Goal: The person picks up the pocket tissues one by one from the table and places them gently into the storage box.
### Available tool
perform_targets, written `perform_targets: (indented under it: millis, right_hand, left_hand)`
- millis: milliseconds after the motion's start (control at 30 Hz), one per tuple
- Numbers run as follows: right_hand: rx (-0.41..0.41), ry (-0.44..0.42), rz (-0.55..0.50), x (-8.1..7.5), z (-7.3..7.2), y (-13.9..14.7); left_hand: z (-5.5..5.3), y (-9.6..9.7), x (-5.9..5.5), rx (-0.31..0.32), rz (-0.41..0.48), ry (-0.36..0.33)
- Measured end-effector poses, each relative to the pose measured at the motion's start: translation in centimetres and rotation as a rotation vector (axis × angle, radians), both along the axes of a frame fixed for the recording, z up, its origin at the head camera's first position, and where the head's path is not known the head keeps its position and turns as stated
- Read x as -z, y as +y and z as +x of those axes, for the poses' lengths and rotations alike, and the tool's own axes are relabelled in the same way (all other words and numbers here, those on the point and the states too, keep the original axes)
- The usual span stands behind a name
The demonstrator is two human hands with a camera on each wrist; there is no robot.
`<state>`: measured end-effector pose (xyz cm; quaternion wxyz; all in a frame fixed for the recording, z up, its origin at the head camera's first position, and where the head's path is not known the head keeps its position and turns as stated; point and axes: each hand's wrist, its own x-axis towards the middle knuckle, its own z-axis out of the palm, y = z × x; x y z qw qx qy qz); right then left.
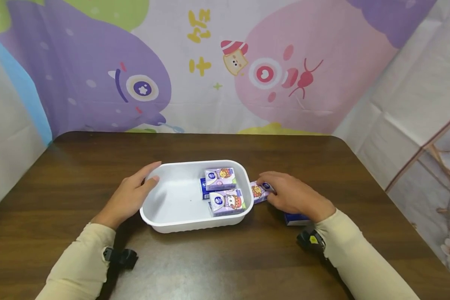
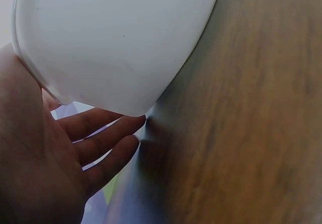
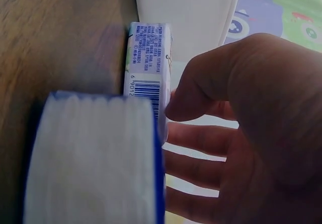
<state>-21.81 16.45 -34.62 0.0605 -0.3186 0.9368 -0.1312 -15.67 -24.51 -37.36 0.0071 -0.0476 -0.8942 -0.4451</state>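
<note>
A white plastic tray stands on the table, with several purple-and-white tissue packs lying inside toward its right end. At the tray's left end, my left hand touches the rim, fingers extended along the far corner and thumb over the edge. In the left wrist view the fingers are straight against the outer wall. Just outside the tray's right end, my right hand pinches another tissue pack between thumb and fingers. Its barcode side faces the right wrist camera, beside the thumb.
A blue-edged pack lies under my right wrist, its white side close to the camera. The dark wooden table ends at a cartoon-printed backdrop; another cloth hangs at the right.
</note>
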Motion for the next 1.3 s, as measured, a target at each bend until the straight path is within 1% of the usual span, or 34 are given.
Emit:
perform_targets:
  millis: [67, 267, 367, 700, 900, 1100, 1300]
  right_hand:
    - [0.004, -0.002, 0.009, -0.04, 0.01, 0.04]
    - [-0.02, 0.051, 0.027, -0.01, 0.0, 0.12]
    - [-0.022, 0.061, 0.026, -0.02, 0.0, 0.07]
    - [0.017, 0.061, 0.047, -0.09, 0.02, -0.08]
    - [0.03, 0.073, 0.058, 0.06, 0.08, -0.09]
    - [0.03, 0.077, 0.056, 0.09, 0.07, -0.13]
    - [0.035, 0.066, 0.06, 0.11, 0.2, -0.14]
  left_hand:
    - [-0.01, 0.01, 0.03, 0.002, -0.002, 0.0]
    - [-0.1, -0.07, 0.1, -0.003, -0.006, 0.004]
    - [-0.08, -0.13, 0.12, -0.003, -0.005, 0.002]
    - [-0.19, -0.11, 0.05, 0.005, -0.008, 0.011]
    - [-0.11, -0.09, -0.02, 0.0, -0.011, -0.002]
    - [-0.05, -0.13, -0.07, -0.005, -0.022, -0.03]
    - [-0.01, -0.08, -0.12, 0.0, -0.019, -0.029]
